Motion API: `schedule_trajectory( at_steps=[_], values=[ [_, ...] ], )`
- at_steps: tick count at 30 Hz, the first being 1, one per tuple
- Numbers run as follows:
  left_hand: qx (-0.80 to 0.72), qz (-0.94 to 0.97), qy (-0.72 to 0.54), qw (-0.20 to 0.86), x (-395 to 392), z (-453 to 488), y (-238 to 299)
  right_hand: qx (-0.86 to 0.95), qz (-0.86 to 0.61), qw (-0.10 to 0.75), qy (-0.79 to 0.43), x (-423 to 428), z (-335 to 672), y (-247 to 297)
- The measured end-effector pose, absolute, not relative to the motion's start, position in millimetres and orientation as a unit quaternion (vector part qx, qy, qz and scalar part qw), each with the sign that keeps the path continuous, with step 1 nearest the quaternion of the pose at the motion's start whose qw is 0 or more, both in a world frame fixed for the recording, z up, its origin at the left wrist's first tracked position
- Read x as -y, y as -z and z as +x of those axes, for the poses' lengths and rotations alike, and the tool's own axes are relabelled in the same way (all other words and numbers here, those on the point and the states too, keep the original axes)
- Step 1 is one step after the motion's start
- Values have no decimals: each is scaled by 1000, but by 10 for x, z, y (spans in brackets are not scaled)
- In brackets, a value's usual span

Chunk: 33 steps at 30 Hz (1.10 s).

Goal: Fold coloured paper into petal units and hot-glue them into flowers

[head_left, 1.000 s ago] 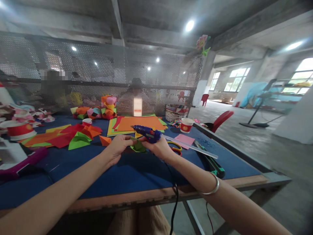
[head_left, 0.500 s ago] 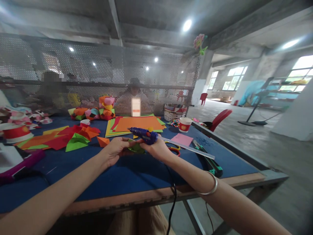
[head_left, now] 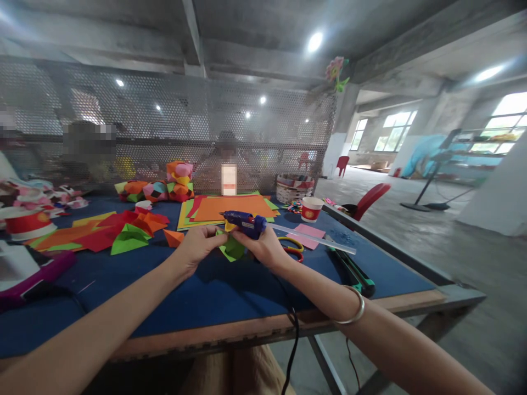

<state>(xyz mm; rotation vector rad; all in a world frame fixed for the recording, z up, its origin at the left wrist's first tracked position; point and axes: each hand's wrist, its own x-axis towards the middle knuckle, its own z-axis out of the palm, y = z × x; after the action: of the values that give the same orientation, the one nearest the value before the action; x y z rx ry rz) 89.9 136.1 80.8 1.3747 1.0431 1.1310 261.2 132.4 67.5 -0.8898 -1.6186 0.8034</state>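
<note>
The left hand (head_left: 196, 249) pinches a folded green paper (head_left: 233, 249) between thumb and fingers. The paper sits just above the tabletop (head_left: 214, 299), in the middle, between both hands. The right hand (head_left: 263, 248) is closed around the handle of a blue glue gun (head_left: 244, 222). The gun's nose points left, close over the paper.

The paper looks thin, light and bendy. It would likely crush fast, so a soft pinch at an edge or a fold seems best. The gun looks hard and a bit heavy. Its nose may be hot, so the handle is the safe place to hold. Its black cord (head_left: 293, 334) hangs off the front edge and could tug.

The tabletop is dark blue and looks soft, like felt, with a wood rim. More paper (head_left: 132, 237), scissors (head_left: 293, 248) and a cup (head_left: 312, 209) lie on it. Behind it stands a mesh wall (head_left: 164, 126). The room is big and grey, with bright windows on the right
</note>
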Motion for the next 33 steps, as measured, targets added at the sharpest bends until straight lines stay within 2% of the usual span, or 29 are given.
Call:
schedule_trajectory(
  at_steps=[6, 11, 23, 33],
  values=[
    [-435, 637, -491, 405, -1370, 884, -790, 666, -391, 517, -369, -1367, 2622, -641],
    [-434, 682, -496, 319, -1374, 876, -778, 671, -400, 518, -349, -1371, 2625, -646],
    [-460, 702, -463, 285, -1373, 891, -780, 692, -452, 497, -265, -1356, 2599, -670],
    [-477, 736, -455, 153, -1327, 918, -739, 675, -439, 508, -304, -1307, 2549, -705]
  ],
)
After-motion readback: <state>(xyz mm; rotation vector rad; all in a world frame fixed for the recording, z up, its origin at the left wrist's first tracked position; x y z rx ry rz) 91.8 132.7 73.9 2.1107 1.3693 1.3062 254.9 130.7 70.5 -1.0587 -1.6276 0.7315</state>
